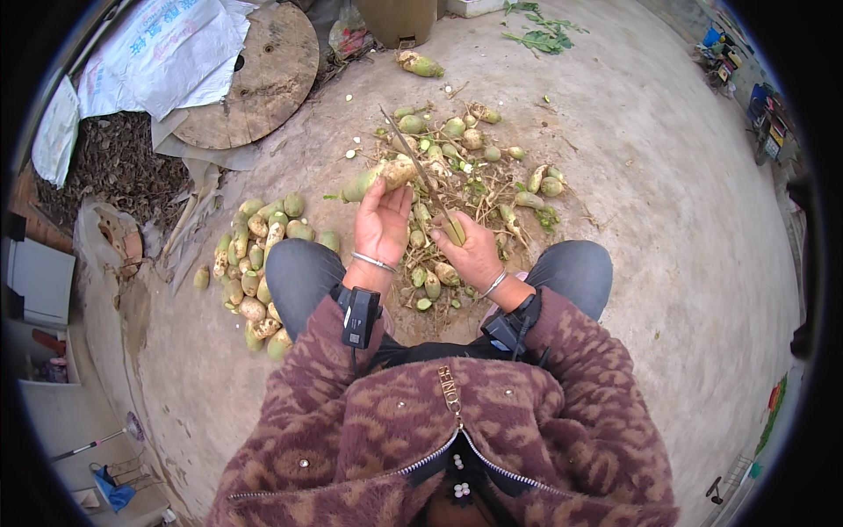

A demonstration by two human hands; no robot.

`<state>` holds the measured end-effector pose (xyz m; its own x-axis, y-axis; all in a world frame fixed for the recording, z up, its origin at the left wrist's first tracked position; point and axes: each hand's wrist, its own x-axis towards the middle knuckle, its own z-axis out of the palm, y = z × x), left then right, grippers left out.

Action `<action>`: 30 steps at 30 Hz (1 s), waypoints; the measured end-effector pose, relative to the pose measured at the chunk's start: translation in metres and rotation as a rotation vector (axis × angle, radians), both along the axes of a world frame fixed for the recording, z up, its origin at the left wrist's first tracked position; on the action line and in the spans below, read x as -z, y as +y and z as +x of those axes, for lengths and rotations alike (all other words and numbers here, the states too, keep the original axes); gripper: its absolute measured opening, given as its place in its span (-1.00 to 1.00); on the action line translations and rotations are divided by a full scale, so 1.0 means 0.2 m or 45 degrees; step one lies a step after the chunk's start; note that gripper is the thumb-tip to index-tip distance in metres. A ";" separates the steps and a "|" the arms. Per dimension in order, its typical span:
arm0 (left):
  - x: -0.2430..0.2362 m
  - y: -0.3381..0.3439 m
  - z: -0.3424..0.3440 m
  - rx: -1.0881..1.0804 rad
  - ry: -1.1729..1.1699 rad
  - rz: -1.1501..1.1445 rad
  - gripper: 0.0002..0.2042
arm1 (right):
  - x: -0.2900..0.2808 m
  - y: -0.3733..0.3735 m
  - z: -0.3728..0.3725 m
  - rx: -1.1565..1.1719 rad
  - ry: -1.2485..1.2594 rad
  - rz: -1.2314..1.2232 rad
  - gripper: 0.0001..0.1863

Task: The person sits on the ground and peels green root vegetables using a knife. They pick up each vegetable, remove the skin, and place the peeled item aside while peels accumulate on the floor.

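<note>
My left hand (381,230) is closed round a long green radish (376,180), held up in front of my knees with its pale, rooty end toward the right. In my right hand (475,256) is a knife, gripped by its handle (453,228). Its thin blade (409,151) points up and away, close beside the radish's right end; whether they touch I cannot tell. Beyond and below both hands, several radishes (454,127) lie scattered among stringy roots and cut bits. Left of my left knee is a heap of trimmed radishes (250,285).
A lone radish (420,64) lies farther off, near a brown bucket (397,21). Green leaves (543,39) rest on the concrete. At the far left are a round wooden board (279,75), a white sack (162,61) and dry leaves (114,171).
</note>
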<state>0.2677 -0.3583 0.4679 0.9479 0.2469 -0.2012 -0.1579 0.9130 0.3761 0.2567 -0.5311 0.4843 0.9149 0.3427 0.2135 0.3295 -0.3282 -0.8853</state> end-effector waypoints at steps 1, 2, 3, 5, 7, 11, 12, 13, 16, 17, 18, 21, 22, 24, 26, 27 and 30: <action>0.00 0.00 0.00 0.005 -0.011 -0.004 -0.86 | 0.01 0.01 0.01 0.009 -0.029 0.019 -0.72; 0.00 -0.01 0.00 -0.013 0.026 -0.008 -0.85 | 0.02 0.02 0.01 0.013 -0.029 0.021 -0.71; -0.01 -0.01 0.00 -0.021 0.036 -0.011 -0.85 | 0.04 0.03 0.02 0.019 -0.028 0.025 -0.71; -0.02 -0.02 0.00 -0.021 0.061 -0.024 -0.82 | 0.10 0.03 0.04 0.048 -0.030 0.037 -0.71; -0.05 -0.03 0.00 -0.017 0.119 -0.049 -0.77 | 0.19 0.03 0.08 0.067 -0.044 0.030 -0.72; -0.14 -0.05 -0.04 0.068 -0.111 -0.125 -0.75 | 0.38 -0.04 0.27 0.267 0.603 0.020 -0.77; -0.16 -0.04 -0.06 0.113 -0.199 -0.103 -0.74 | 0.41 -0.06 0.30 0.423 0.974 -0.031 -0.79; -0.18 -0.03 -0.07 0.179 -0.375 -0.086 -0.73 | 0.44 -0.08 0.31 0.343 0.920 0.100 -0.80; -0.20 0.07 -0.07 0.178 -0.222 0.079 -0.73 | 0.39 -0.14 0.34 0.276 0.702 0.223 -0.82; -0.20 0.11 -0.07 0.257 -0.169 0.154 -0.68 | 0.34 -0.14 0.35 0.248 0.564 0.253 -0.82; -0.18 0.13 -0.07 0.257 -0.156 0.295 -0.67 | 0.28 -0.14 0.35 0.238 0.440 0.281 -0.83; -0.11 0.18 -0.09 0.299 0.012 0.660 -0.57 | 0.07 -0.23 0.32 0.156 0.089 -0.215 -0.74; -0.10 0.19 -0.09 0.313 0.030 0.752 -0.57 | 0.00 -0.26 0.31 0.121 -0.072 -0.377 -0.72; -0.08 0.21 -0.10 0.350 0.070 0.933 -0.55 | -0.08 -0.26 0.26 0.064 -0.204 -0.374 -0.72; -0.07 0.24 -0.10 0.368 0.061 1.159 -0.55 | -0.14 -0.25 0.22 -0.016 -0.367 -0.389 -0.73; -0.06 0.25 -0.11 0.384 0.053 1.232 -0.56 | -0.16 -0.24 0.21 -0.056 -0.448 -0.414 -0.73; -0.02 0.26 -0.11 0.280 -0.004 1.533 -0.56 | -0.17 -0.20 0.19 -0.116 -0.568 -0.397 -0.72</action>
